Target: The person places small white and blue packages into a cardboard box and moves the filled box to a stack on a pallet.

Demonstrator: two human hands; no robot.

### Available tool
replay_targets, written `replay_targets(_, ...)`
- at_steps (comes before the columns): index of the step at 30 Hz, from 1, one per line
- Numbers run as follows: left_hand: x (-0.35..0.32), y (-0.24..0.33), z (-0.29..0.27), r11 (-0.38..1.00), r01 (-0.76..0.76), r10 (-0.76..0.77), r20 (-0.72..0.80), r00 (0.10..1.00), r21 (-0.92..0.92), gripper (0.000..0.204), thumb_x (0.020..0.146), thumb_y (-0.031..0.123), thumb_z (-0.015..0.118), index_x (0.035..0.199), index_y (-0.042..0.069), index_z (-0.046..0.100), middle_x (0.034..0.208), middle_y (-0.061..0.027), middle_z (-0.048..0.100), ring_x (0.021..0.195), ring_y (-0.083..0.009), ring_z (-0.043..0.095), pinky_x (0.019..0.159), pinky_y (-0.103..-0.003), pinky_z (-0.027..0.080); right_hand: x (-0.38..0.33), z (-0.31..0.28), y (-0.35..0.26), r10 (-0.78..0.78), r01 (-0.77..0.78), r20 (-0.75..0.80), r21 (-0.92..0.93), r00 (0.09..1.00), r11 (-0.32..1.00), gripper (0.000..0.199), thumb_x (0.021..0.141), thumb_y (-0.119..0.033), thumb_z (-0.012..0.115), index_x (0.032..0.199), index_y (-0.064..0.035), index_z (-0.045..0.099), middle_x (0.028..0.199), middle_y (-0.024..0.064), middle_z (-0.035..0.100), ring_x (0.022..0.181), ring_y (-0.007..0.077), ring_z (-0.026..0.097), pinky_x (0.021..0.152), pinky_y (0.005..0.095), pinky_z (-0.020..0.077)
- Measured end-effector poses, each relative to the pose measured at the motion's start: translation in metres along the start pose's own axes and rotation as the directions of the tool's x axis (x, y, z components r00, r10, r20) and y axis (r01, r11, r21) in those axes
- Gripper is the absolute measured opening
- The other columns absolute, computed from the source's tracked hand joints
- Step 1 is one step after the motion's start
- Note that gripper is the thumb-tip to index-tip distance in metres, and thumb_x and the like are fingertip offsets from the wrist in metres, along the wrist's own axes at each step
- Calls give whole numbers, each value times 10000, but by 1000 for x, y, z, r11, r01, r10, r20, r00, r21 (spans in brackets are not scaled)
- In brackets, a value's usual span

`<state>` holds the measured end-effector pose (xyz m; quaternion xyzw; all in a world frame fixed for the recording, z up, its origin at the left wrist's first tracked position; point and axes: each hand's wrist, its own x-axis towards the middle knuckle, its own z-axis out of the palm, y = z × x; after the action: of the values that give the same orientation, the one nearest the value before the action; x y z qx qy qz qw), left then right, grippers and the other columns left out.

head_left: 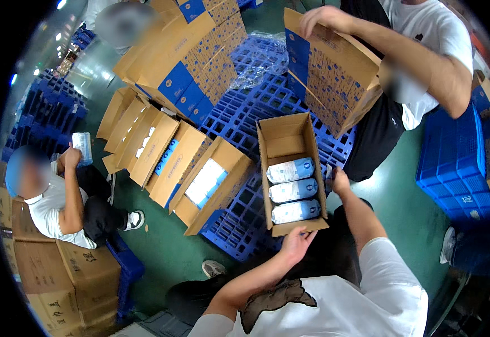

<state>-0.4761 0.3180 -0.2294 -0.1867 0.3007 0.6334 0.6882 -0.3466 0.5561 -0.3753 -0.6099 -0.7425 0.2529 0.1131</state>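
Note:
In front of me an open cardboard box stands on the blue pallet, tilted slightly. Three blue-and-white packs lie in a row in its nearer part; bare cardboard shows in the far part. My left hand grips the box at its near edge, thumb against the cardboard. Beside the right wall of the box is my right hand, its fingers closed and partly hidden. Something small and pale shows at its fingertips, too small to name.
Open cartons with packs line the left of the blue pallet. Printed cartons are stacked behind. A person's hand rests on a tall carton at far right. Another person sits left, holding a pack. A blue crate stands right.

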Motion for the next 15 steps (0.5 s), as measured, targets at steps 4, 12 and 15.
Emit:
replay_targets(4,33,-17,26,999,22,-23,39,999,35,332,875,64,489,1179,-4,376,1210,-135,457,1153,-290,460,1020,-408,378,7,22,6,117,-114,-50,62,992,992,352,721,-169,672,1025,-42,546,975,202,582,935,367,566,774,438,471)
replay_targets(12,-13,92,0,-205,-433,438,478,761,878,225,752,156,716,938,39,667,907,-116,663,850,-213,633,755,-296,505,-1,-68,-17,214,-55,-169,647,962,760,109,859,-102,514,940,-38,479,736,78,603,655,206,581,630,336,468)
replay_targets(15,-63,201,-44,-428,-443,843,525,120,788,252,816,120,637,619,70,489,613,-2,547,552,-93,491,511,-253,416,-29,-122,-74,108,58,-203,674,973,736,96,865,-60,496,956,-34,480,688,18,543,650,140,552,605,275,460)
